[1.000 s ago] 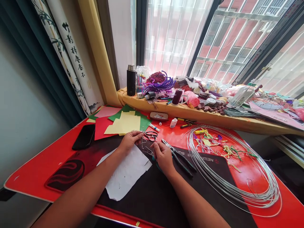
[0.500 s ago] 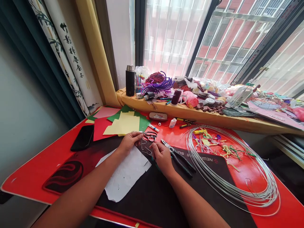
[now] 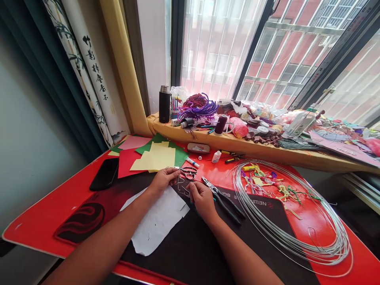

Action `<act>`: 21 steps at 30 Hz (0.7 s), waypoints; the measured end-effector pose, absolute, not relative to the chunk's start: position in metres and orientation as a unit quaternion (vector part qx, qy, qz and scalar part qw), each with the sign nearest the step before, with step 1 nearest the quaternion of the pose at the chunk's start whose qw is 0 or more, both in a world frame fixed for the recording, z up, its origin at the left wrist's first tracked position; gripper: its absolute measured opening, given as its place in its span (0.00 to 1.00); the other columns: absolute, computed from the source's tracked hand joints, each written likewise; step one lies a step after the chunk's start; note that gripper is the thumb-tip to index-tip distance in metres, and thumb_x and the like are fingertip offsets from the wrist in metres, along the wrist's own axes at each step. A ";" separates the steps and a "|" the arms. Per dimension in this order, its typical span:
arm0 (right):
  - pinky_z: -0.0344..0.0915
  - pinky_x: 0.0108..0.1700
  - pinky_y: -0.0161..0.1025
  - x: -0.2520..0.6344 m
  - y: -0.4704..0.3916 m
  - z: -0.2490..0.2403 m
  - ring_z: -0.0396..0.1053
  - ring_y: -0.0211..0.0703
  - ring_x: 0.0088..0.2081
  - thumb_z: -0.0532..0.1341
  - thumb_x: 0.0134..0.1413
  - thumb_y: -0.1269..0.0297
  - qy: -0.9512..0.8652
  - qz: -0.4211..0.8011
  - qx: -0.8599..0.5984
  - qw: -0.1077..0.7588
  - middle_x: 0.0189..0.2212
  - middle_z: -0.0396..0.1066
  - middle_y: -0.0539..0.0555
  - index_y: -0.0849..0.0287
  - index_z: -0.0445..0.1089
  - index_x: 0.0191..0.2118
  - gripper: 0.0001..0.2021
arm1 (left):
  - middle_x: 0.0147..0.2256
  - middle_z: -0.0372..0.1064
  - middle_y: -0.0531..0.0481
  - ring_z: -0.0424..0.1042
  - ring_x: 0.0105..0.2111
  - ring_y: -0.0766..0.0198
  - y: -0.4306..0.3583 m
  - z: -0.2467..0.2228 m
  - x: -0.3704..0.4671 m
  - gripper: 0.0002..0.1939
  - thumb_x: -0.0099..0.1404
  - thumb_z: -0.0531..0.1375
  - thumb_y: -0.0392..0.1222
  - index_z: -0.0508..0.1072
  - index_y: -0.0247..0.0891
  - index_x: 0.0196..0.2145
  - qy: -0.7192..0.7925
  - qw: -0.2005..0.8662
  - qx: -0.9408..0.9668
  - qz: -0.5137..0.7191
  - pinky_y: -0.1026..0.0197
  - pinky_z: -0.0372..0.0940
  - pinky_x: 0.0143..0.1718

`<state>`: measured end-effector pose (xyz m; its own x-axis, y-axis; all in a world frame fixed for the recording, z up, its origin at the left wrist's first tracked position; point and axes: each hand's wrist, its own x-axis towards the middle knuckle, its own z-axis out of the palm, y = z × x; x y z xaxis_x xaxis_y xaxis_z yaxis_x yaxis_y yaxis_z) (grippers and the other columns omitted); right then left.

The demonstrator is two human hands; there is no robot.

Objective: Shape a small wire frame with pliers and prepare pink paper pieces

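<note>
Left hand [image 3: 163,180] and right hand [image 3: 202,198] reach fwd, palms turned in, forearms slanting over the desk [image 3: 35,221] edge and black mat [image 3: 178,257]. L thumb & forefinger are clamped on a thin wire [image 3: 180,183], its bent length hanging b/w the hands; R thumb & forefinger are drawn together, but can't tell if they grip the wire. Small pliers [image 3: 185,191] show partly under the R fingers. White paper [image 3: 157,221] lies beneath the L wrist; big pliers [image 3: 218,192] just beside the R hand, scissors [image 3: 189,173] beyond, wire coil [image 3: 338,253] off to R. Vs. earlier frames, R fingertips sit slightly closer to the body; desk items look unchanged.
</note>
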<state>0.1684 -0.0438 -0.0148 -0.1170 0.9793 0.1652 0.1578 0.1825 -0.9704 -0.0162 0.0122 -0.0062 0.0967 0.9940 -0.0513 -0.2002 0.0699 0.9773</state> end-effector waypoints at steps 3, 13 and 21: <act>0.54 0.25 0.36 0.168 -0.044 -0.014 0.59 0.38 0.19 0.56 0.67 0.46 -0.614 0.429 -0.471 0.467 0.16 0.62 0.46 0.59 0.73 0.33 0.21 | 0.24 0.70 0.52 0.63 0.21 0.69 0.012 -0.006 -0.016 0.24 0.47 0.76 0.57 0.83 0.35 0.34 0.441 0.582 0.457 0.509 0.64 0.52 0.22; 0.54 0.25 0.36 0.168 -0.045 -0.013 0.59 0.39 0.19 0.56 0.67 0.48 -0.622 0.418 -0.474 0.462 0.16 0.62 0.46 0.58 0.73 0.33 0.20 | 0.27 0.72 0.51 0.63 0.22 0.69 0.015 -0.013 -0.019 0.22 0.49 0.75 0.57 0.84 0.36 0.34 0.434 0.583 0.464 0.507 0.64 0.53 0.23; 0.54 0.25 0.36 0.168 -0.046 -0.010 0.59 0.39 0.20 0.56 0.67 0.49 -0.623 0.418 -0.479 0.455 0.16 0.63 0.47 0.59 0.74 0.33 0.20 | 0.26 0.72 0.51 0.64 0.22 0.68 0.016 -0.015 -0.018 0.21 0.50 0.74 0.57 0.82 0.36 0.32 0.435 0.578 0.474 0.502 0.63 0.53 0.23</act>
<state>0.1681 -0.0464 -0.0101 -0.1262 0.9778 0.1670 0.2163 0.1914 -0.9574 -0.0185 0.0158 -0.0152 0.1186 0.9926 -0.0270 -0.1673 0.0467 0.9848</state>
